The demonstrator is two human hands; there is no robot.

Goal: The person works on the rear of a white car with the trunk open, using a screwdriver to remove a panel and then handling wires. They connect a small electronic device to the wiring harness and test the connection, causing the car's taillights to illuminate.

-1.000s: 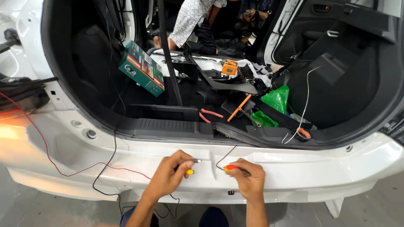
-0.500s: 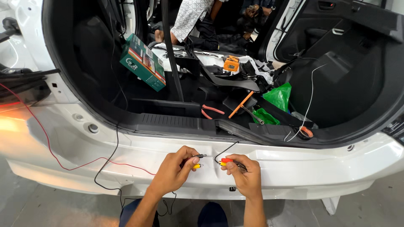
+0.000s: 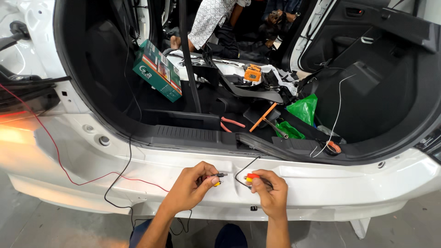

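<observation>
so far the two cable ends are not joined: the left hand [image 3: 188, 192] pinches a small plug with a yellow collar and a dark metal tip [image 3: 218, 179], its fingers closed together around it, and the right hand [image 3: 271, 193] pinches a red and yellow connector [image 3: 251, 177] in the same way, fingers clamped on it. the two ends point at each other and are near, but a small gap is between them, so i judge that bringing them together is what remains, while picking up and lining up both ends looks already done. both hands are just in front of the white rear bumper [image 3: 349, 188] of a car with the boot open. a thin black wire [image 3: 243, 166] rises in a loop from the right connector toward the boot sill, and another black cable [image 3: 120, 183] hangs down over the bumper on the left beside a thin red wire [image 3: 55, 147]. inside the boot lie a green cardboard box [image 3: 158, 69], an orange handled tool [image 3: 262, 117], a green plastic bag [image 3: 303, 109] and an orange device [image 3: 252, 73]. a thin white wire [image 3: 339, 105] hangs at the right side. another person sits further inside the car, only partly visible.
</observation>
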